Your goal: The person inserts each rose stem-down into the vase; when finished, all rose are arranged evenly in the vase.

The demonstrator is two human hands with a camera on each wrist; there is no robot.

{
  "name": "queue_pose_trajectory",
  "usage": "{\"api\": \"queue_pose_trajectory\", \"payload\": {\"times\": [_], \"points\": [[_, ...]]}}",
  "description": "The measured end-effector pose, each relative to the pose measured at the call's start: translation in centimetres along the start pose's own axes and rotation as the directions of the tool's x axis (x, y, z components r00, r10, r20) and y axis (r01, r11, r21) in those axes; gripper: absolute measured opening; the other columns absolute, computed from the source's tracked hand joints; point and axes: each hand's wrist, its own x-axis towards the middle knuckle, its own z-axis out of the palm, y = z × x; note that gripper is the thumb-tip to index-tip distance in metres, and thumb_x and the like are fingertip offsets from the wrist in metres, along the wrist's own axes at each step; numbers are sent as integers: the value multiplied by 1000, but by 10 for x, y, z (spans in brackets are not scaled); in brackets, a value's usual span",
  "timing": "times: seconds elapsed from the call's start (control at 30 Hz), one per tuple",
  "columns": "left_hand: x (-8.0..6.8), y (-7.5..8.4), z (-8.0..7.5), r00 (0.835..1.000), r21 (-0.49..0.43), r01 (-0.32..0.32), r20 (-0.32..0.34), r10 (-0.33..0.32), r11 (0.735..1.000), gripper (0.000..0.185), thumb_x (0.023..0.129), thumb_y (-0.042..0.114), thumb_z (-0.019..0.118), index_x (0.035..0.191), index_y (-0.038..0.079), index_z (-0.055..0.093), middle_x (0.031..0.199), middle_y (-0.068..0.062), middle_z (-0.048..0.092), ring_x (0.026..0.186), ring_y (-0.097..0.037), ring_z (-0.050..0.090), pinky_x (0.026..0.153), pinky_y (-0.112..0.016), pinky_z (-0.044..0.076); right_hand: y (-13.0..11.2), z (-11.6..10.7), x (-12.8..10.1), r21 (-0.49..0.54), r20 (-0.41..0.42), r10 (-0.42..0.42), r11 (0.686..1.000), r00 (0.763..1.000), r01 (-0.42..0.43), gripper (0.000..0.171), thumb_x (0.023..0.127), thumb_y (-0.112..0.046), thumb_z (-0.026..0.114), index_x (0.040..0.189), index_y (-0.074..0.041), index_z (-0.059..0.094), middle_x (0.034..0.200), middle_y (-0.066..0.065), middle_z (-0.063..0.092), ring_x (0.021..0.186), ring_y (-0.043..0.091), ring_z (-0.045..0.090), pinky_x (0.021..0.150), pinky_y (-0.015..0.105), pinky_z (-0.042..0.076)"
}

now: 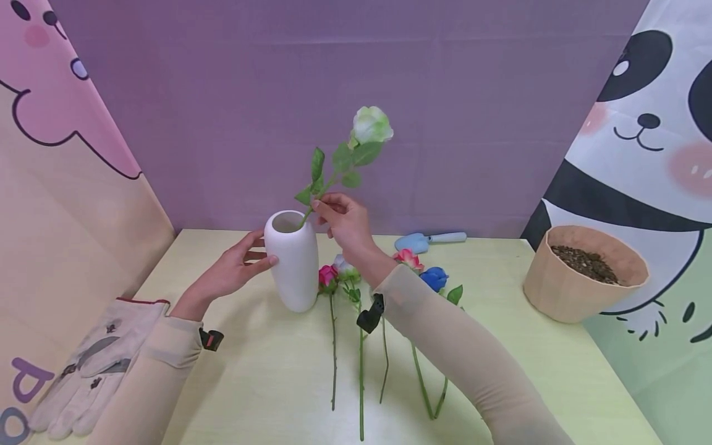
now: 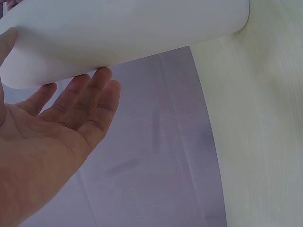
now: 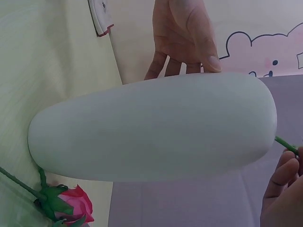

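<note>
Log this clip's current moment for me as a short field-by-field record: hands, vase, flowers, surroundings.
Left hand: holds the white vase between thumb and fingers
Right hand: pinches the stem of a white rose
Stem's lower end: at the vase's mouth; depth inside unclear
Vase: standing on the table
Loose flowers: pink rose, second white rose, blue rose, others partly hidden by the right arm
Far edge: blue trowel
Right side: tan pot with dark soil
Left side: gloves, partly behind the left sleeve

White vase (image 1: 293, 266), white-green rose (image 1: 372, 125), seemingly blue trowel (image 1: 413, 243)
</note>
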Motion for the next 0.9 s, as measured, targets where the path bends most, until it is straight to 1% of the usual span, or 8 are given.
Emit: {"api": "queue_pose_trajectory", "payload": {"times": [0.13, 0.27, 0.33, 0.47, 0.53, 0.7, 0.77, 0.9], "points": [[0, 0, -1, 1000, -1, -6, 0, 6, 1000, 70, 98, 41, 63, 156, 24, 27, 150, -14, 47, 133, -40, 54, 104, -58, 49, -1, -1, 1, -50, 20, -5, 999, 1000, 6, 19, 93, -26, 73, 107, -14, 69, 91, -3, 68, 77, 12, 61, 56, 22, 43], [0, 0, 0, 1000, -1, -7, 2, 7, 1000, 70, 98, 41, 63, 156, 24, 27, 149, -14, 47, 134, -40, 53, 104, -58, 49, 1, -1, 2, -111, 41, -14, 994, 999, 18, 19, 92, -27, 74, 105, -14, 71, 89, -4, 67, 76, 11, 60, 55, 22, 44], [-1, 0, 0, 1000, -2, -2, 2, 2, 1000, 71, 98, 42, 63, 156, 24, 27, 150, -14, 46, 134, -41, 53, 104, -59, 49, 3, -1, 2, -130, 60, -14, 991, 998, 22, 19, 93, -26, 73, 105, -12, 71, 87, -5, 66, 75, 11, 59, 53, 21, 43], [-2, 0, 0, 1000, -2, 8, 4, -8, 1000, 71, 97, 45, 62, 156, 26, 26, 150, -13, 46, 135, -41, 52, 103, -60, 49, 6, 1, 2, -146, 88, -14, 989, 996, 27, 25, 95, -23, 70, 111, -5, 69, 85, -5, 64, 77, 13, 58, 52, 21, 42], [-2, 0, 0, 1000, -3, 9, 4, -9, 1000, 72, 97, 46, 62, 156, 27, 27, 150, -12, 46, 134, -40, 52, 103, -60, 49, 6, 2, 1, -163, 91, -12, 986, 996, 27, 25, 95, -23, 70, 112, -5, 70, 87, -5, 64, 78, 14, 58, 52, 21, 41], [-1, 1, -1, 1000, -6, 14, 2, -14, 1000, 71, 97, 47, 62, 155, 28, 27, 150, -10, 46, 134, -38, 54, 104, -59, 49, 9, 3, 1, -225, 100, 16, 974, 995, 7, 19, 94, -27, 71, 107, -12, 73, 91, -3, 65, 80, 13, 60, 52, 20, 42], [-1, 1, 0, 1000, -3, 14, 3, -14, 1000, 71, 97, 47, 62, 156, 28, 27, 150, -11, 46, 134, -38, 53, 103, -59, 49, 10, 3, 1, -242, 108, 26, 970, 994, 1, 20, 94, -27, 71, 107, -13, 73, 92, -2, 65, 80, 13, 60, 53, 21, 42], [-1, 1, 0, 1000, -1, 16, 4, -16, 1000, 71, 97, 46, 62, 156, 27, 26, 151, -12, 46, 135, -38, 53, 103, -59, 49, 11, 3, 1, -258, 114, 20, 966, 993, 10, 21, 94, -29, 71, 107, -14, 74, 93, -2, 65, 79, 13, 58, 53, 22, 42]]}}
